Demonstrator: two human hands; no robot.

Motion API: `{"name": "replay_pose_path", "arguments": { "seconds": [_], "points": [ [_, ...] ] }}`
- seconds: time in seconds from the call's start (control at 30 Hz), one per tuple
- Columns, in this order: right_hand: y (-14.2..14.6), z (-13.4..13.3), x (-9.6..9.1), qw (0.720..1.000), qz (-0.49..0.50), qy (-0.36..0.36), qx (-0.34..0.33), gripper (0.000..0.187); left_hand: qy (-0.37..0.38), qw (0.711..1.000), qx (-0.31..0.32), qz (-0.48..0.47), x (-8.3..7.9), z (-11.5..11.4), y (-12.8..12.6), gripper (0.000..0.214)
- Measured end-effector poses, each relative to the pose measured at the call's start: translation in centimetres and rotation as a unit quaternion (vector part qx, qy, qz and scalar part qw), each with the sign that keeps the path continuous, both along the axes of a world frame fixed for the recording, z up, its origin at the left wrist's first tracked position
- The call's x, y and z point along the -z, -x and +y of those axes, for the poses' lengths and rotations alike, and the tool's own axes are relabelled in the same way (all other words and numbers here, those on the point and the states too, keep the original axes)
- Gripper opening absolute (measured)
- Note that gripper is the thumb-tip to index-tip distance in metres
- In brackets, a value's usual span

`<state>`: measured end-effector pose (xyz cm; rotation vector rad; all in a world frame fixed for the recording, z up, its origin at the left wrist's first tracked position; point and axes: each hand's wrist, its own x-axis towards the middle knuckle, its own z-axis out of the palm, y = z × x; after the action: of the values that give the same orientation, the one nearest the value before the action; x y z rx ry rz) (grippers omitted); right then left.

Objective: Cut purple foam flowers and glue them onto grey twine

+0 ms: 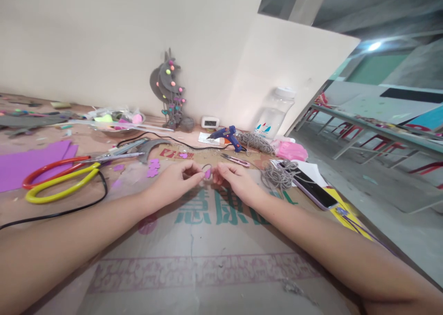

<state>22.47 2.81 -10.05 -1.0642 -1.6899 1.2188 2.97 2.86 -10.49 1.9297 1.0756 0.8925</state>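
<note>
My left hand [180, 178] pinches a small purple cut-out piece [208, 173] between thumb and fingertips, over the cardboard. A thin grey cord [206, 165] curves along the top of this piece. Close on the other side is my right hand [233, 176], thumb and fingers pressed together; whatever lies between them is too small to make out. Several purple flower-shaped cut-outs [153, 168] lie left of my left hand, and another purple cut-out [183, 155] is just beyond it. Pink-handled thread snips [236, 160] rest behind my right hand.
Red-and-yellow-handled scissors [62, 178] and purple sheets [32, 165] lie left. A blue glue gun [226, 136], its cable, a small clock [210, 122] and a plastic bottle [275, 114] stand at the back. Tangled grey yarn [280, 174] and a phone [311, 185] lie right.
</note>
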Motion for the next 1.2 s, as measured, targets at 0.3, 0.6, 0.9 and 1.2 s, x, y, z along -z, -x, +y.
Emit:
{"name": "replay_pose_path", "arguments": {
  "seconds": [0.3, 0.6, 0.9, 1.2],
  "points": [
    [-0.6, 0.9, 0.4, 0.992, 0.026, -0.041, 0.114, 0.018, 0.023, 1.000, -0.013, -0.012, 0.3, 0.2, 0.0, 0.016],
    [-0.2, -0.2, -0.2, 0.986, -0.039, -0.146, 0.063, 0.028, 0.000, 1.000, 0.007, 0.018, 0.0, 0.2, 0.1, 0.020],
    [-0.2, 0.2, 0.3, 0.971, -0.140, -0.191, 0.018, 0.014, 0.002, 1.000, 0.002, 0.021, 0.0, 0.0, 0.0, 0.026],
    [-0.1, -0.1, 0.3, 0.987, -0.108, -0.106, 0.050, 0.020, 0.001, 0.999, 0.027, 0.016, -0.1, 0.1, 0.2, 0.028]
  ]
}}
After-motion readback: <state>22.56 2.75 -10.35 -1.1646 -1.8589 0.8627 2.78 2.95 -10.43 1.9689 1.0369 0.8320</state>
